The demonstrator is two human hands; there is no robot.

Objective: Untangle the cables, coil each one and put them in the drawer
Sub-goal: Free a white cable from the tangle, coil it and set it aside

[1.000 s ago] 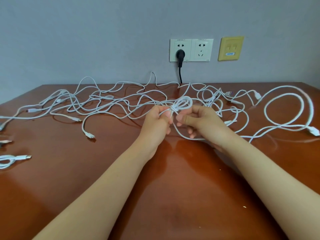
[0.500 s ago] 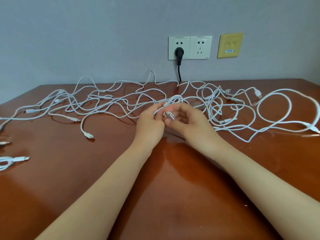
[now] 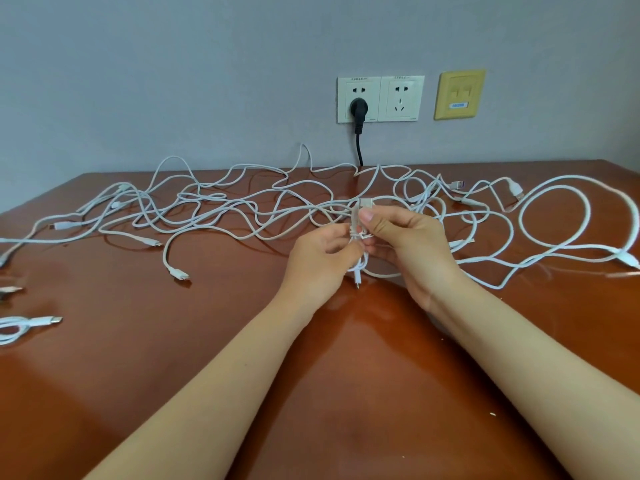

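Observation:
Several white cables lie tangled (image 3: 242, 216) across the far half of the brown table (image 3: 207, 341). My left hand (image 3: 318, 261) and my right hand (image 3: 408, 247) meet at the table's middle and both pinch one small bundled white cable (image 3: 360, 237). Its USB plug (image 3: 365, 204) sticks up above my right thumb, and a thin plug end (image 3: 357, 278) hangs below my hands. A thicker white cable forms a big loop (image 3: 554, 216) at the right. No drawer is in view.
A coiled white cable (image 3: 20, 327) and loose plugs (image 3: 10, 291) lie at the left edge. A black plug (image 3: 357, 109) sits in the wall socket behind the table, its cord dropping behind the far edge. A yellow wall plate (image 3: 459, 95) is to its right.
The open loop held above my hands a second ago has been drawn into a tight bundle between both hands. My hands moved slightly nearer, and the cable's plug now points up.

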